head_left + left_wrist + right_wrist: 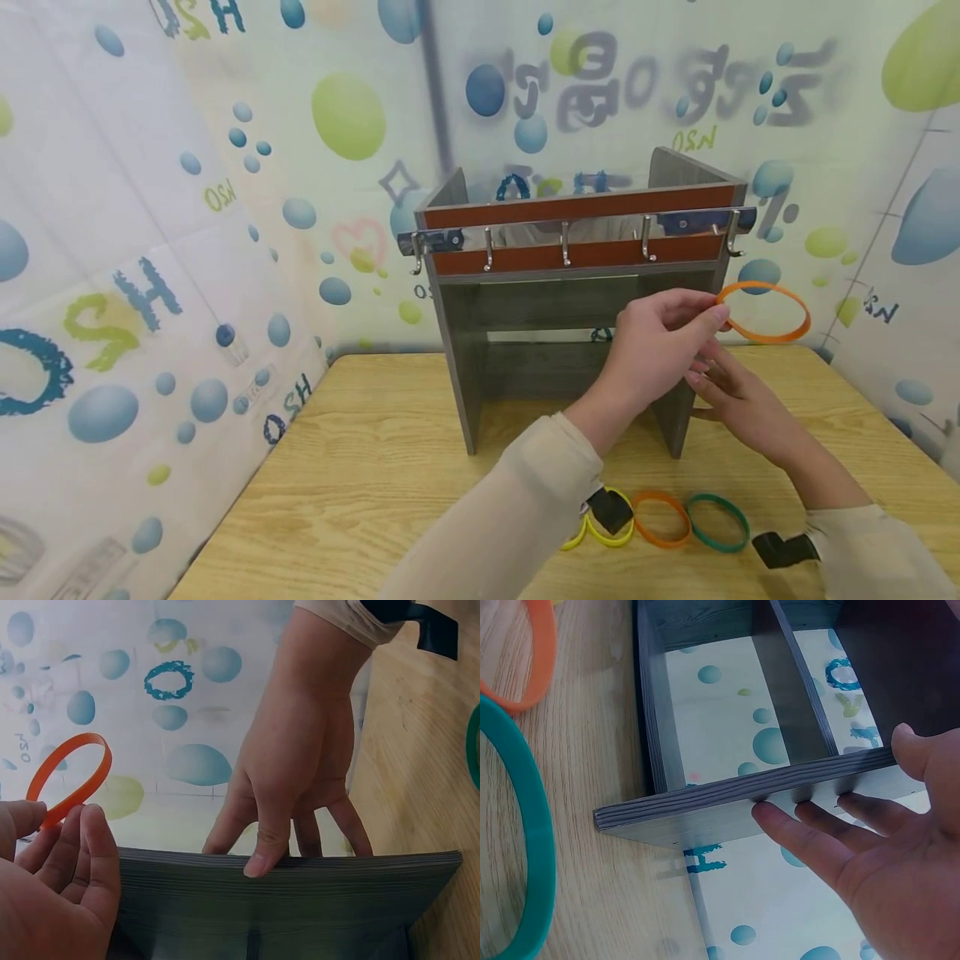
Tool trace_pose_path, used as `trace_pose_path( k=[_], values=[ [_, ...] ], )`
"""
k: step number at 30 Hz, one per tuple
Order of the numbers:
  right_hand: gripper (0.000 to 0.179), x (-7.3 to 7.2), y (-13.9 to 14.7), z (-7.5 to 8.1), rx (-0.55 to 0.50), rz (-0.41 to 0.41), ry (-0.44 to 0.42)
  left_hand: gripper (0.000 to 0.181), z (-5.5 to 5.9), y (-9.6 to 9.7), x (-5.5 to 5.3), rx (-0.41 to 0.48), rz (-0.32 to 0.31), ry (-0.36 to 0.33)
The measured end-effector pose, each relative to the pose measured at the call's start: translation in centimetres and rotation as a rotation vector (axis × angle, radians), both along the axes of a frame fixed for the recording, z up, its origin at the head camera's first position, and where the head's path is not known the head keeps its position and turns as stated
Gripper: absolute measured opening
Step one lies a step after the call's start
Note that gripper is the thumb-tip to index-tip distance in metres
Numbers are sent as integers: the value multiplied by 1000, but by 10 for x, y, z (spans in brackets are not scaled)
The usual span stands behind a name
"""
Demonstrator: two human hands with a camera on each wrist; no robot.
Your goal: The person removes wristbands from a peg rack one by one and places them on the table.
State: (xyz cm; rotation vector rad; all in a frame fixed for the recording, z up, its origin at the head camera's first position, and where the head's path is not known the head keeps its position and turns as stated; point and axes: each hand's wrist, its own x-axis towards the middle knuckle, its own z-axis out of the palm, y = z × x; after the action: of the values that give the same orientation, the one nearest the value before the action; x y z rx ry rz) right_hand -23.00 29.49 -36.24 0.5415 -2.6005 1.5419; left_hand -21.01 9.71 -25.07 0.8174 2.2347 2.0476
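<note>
My left hand (663,346) pinches an orange silicone wristband (776,338) between thumb and fingertips, just right of a grey wooden shelf (455,358). The band stands out from the fingers as an oval loop and is not on a hook. Lower down, my right hand (750,408) holds the shelf's right side panel (727,791). Its thumb lies over the panel's front edge, and several fingertips press the outer face. Across the shelf's top front runs a metal hook rail (525,236) with several bare hooks.
On the table in front of the shelf lie another orange wristband (663,544), a green wristband (723,548) and yellow wristbands (611,543), partly hidden by the left sleeve (517,500). A printed curtain (247,192) surrounds the wooden table (360,450).
</note>
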Motion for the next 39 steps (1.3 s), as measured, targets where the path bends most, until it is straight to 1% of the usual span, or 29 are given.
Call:
trace_pose_path(
  k=[2, 5, 8, 11, 14, 18, 21, 25, 29, 33, 36, 39],
  values=[
    [76, -1, 0, 0, 2, 5, 0, 22, -2, -2, 0, -10, 7, -5],
    [76, -1, 0, 0, 2, 8, -6, 23, -6, -7, -1, -4, -3, -35],
    [75, -2, 0, 0, -9, 12, -6, 24, -9, -12, -2, -3, -9, -44],
    [74, -3, -1, 0, -26, 18, -13, 24, -12, -18, -4, -9, -2, -36],
    [76, -3, -1, 1, -16, 18, -11, 23, -16, -26, -5, -22, 10, -21],
    [75, -2, -1, 0, 5, 11, 19, 22, -22, -37, -7, -37, 11, -21],
    [73, -1, -1, 0, 10, 6, 36, 22, -27, -47, -7, -52, 18, -34],
    [74, -2, -2, 0, 17, 10, 31, 22, -34, -63, -7, -64, 44, -67],
    [75, -2, -1, 0, -16, 35, 13, 21, -42, -82, -7, -78, 65, -102],
    [77, -1, 0, -1, -56, 40, 1, 23, -53, -103, -7, -120, 79, -116],
    [77, 0, 0, -1, -61, 39, 1, 23, -63, -121, -7, -151, 111, -123],
    [77, -1, -2, 0, -51, 40, 4, 23, -73, -140, -7, -167, 160, -141]
  ],
)
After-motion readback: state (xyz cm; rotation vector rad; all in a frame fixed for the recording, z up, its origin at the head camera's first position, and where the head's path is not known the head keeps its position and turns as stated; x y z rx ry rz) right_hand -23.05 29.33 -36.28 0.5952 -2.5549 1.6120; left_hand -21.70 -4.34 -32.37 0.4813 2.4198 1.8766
